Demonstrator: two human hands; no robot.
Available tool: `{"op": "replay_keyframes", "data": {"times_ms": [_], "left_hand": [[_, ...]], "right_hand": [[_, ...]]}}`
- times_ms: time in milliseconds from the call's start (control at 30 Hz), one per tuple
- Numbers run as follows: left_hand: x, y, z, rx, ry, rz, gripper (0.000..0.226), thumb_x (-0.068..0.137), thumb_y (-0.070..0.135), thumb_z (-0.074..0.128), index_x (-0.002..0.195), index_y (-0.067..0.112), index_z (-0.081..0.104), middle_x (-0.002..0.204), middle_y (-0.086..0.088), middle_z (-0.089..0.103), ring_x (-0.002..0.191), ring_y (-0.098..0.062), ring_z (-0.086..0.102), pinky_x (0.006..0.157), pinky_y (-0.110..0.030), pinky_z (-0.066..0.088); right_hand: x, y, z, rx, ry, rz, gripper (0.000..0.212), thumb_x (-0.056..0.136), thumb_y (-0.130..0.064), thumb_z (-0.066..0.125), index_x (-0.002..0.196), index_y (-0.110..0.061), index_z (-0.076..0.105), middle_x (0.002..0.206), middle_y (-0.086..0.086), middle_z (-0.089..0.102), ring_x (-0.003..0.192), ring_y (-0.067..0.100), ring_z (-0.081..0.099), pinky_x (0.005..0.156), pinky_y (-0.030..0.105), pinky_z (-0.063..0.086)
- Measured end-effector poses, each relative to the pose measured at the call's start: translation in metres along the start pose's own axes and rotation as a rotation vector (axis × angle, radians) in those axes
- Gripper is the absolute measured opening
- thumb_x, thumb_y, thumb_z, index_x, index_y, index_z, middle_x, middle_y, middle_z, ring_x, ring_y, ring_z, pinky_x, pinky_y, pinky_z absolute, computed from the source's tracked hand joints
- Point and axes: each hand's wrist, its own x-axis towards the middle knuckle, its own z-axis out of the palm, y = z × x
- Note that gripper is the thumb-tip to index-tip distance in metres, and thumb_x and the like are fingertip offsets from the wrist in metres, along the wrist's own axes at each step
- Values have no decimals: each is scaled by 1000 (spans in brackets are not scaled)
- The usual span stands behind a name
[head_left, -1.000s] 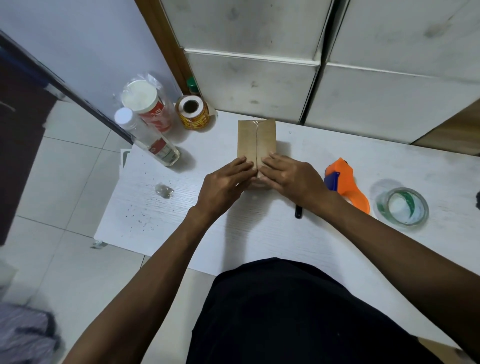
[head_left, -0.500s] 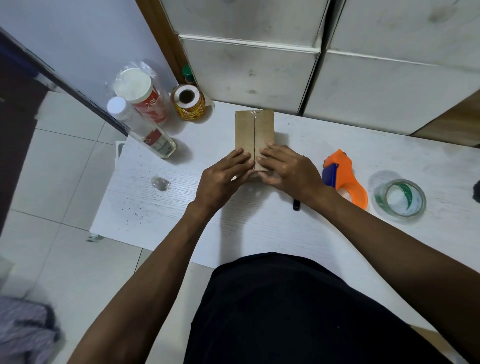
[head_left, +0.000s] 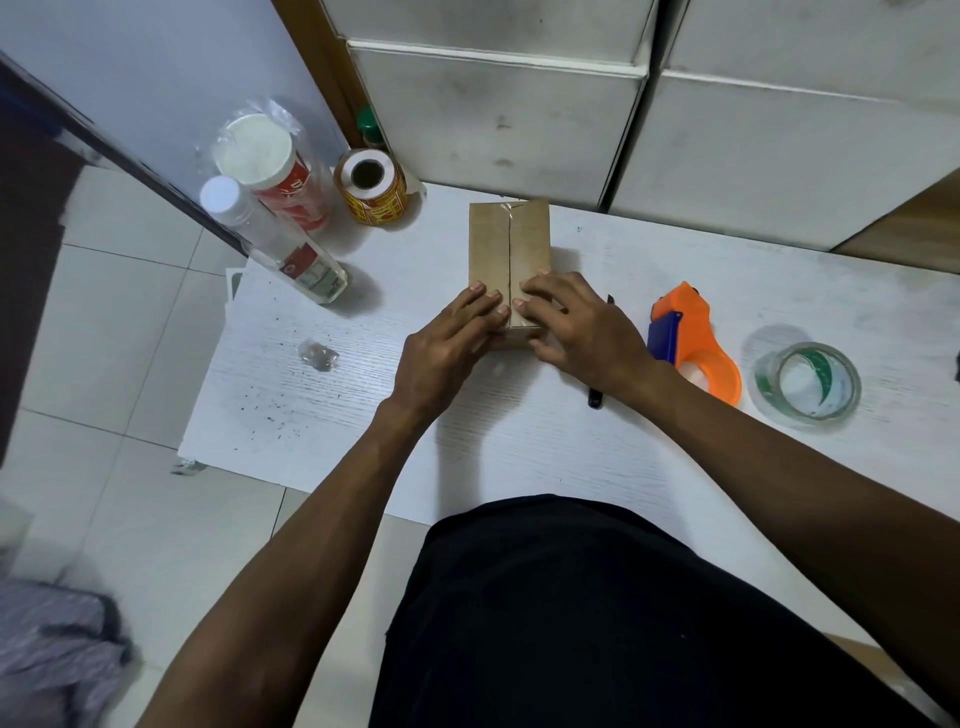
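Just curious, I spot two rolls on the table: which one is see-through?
The roll on the right, beside the orange dispenser: clear, with a green-printed core. The other roll, back left, is yellow and red.

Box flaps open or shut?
Shut: flaps of the box lie flat, meeting at a centre seam; left hand and right hand press them.
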Motion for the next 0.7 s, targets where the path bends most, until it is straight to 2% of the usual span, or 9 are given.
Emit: {"op": "replay_keyframes", "data": {"times_ms": [100, 167, 267, 367, 500, 700], "left_hand": [[-1, 0, -1, 3, -12, 4, 32, 91, 8, 72, 123, 9, 69, 132, -10, 66, 131, -27, 57, 90, -45, 59], [-2, 0, -3, 1, -39, 5, 37, 90, 9, 73, 127, 10, 66, 135, -10, 64, 134, -26, 54, 90, -43, 59], [-2, 4, -3, -11, -47, -17, 41, 89, 16, 76, 127, 9, 64, 136, -10, 63, 135, -26, 53, 91, -42, 59], [1, 8, -1, 2, -8, -32, 34, 90, 23, 74, 119, 8, 67, 130, -12, 67, 129, -28, 57, 89, -42, 59], [6, 8, 0, 50, 24, -34, 23, 95, 23, 67, 115, 13, 63, 124, -11, 69, 122, -30, 61, 74, -43, 61], [8, 12, -1, 70, 9, -42, 22, 94, 25, 65, 114, 17, 58, 123, -10, 68, 120, -27, 59, 56, -41, 59]], "right_hand": [[-1, -2, -2, -7, -34, 19, 48, 73, -18, 79, 116, -8, 62, 128, 12, 60, 122, 30, 52, 71, 36, 58], [0, -4, -2, 15, -33, 42, 48, 74, -24, 79, 116, -9, 61, 128, 12, 59, 122, 30, 51, 69, 37, 60], [4, -7, -3, 37, 6, 61, 38, 83, -38, 69, 109, -11, 63, 123, 10, 60, 117, 27, 52, 68, 38, 59], [8, -8, -5, 10, 58, 49, 31, 88, -39, 65, 99, -11, 65, 114, 9, 64, 106, 27, 57, 66, 35, 57], [7, -8, -2, 14, 39, 59, 29, 87, -34, 67, 101, -9, 64, 114, 11, 63, 108, 29, 57, 67, 37, 59], [5, -4, -1, 37, 7, 28, 31, 82, -23, 75, 106, -6, 63, 117, 15, 62, 112, 33, 55, 88, 37, 53]]}}
